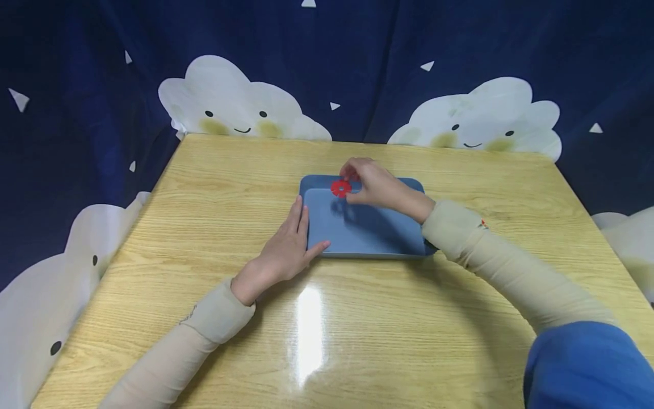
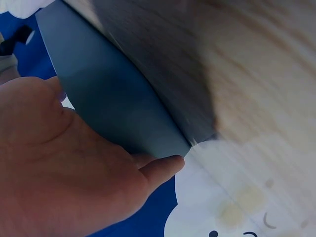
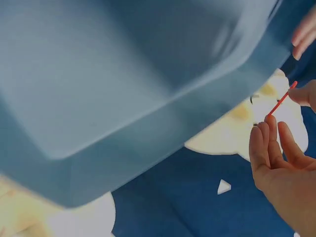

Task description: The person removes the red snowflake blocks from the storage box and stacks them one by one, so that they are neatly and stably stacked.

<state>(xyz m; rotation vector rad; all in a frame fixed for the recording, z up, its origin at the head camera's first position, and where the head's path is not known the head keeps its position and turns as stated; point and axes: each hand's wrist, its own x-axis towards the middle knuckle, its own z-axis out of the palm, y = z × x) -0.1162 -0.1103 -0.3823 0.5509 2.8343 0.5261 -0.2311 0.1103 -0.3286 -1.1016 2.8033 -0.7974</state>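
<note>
A shallow blue rectangular tray (image 1: pixel 363 227) rests on the table. Over its back left part, my right hand (image 1: pixel 380 184) pinches a red interlocking disc (image 1: pixel 335 192) between thumb and fingers. The disc is flat and round, with slots round its edge and a hole in the middle. Edge-on in the right wrist view, the disc (image 3: pixel 280 102) looks like a thin red line, held at the fingertips. My left hand (image 1: pixel 283 250) lies against the tray's left side with fingers straight, its thumb over the front left corner. In the left wrist view, the fingers touch the tray's outer wall (image 2: pixel 103 84).
The tray stands on a wood-grain table (image 1: pixel 225 193). Behind the table hangs a dark blue curtain (image 1: pixel 357 57) with smiling white clouds (image 1: pixel 235 102). A bright glare patch (image 1: pixel 310 335) shows on the tabletop in front of the tray. Blue cloth (image 1: pixel 587 363) covers my right upper arm.
</note>
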